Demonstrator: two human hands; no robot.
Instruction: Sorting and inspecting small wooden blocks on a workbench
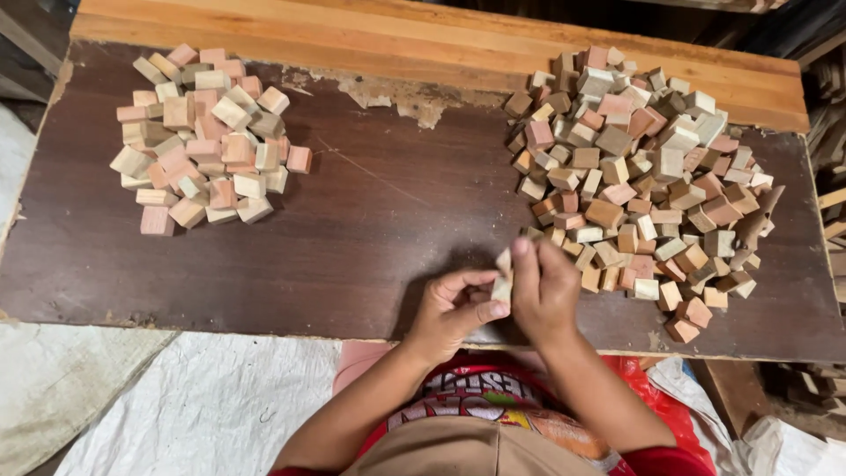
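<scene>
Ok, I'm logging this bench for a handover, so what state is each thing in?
Left hand: gripping a small wooden block.
Right hand: pinching the same block.
Left pile: loose heap, untouched.
Right pile: bigger, sprawling heap.
Board: dark, worn, chipped at the far edge.

**A worn dark surface in a cluttered wood shop**

The surface [370,220] is a dark brown board, scratched and dull, with its veneer chipped away in a pale ragged patch [401,97] near the far edge. Behind it runs a thick plank of bright orange-toned timber [423,35], laid lengthwise along the back. Beyond that the room falls into deep shadow. On the floor at the near left lies white woven sacking [176,405], creased and a little dusty. To the right, stacked wood offcuts [833,203] crowd the edge of view, with more pale sacking [775,445] crumpled low in the corner. Light falls evenly from above, soft, without hard shadows.
</scene>
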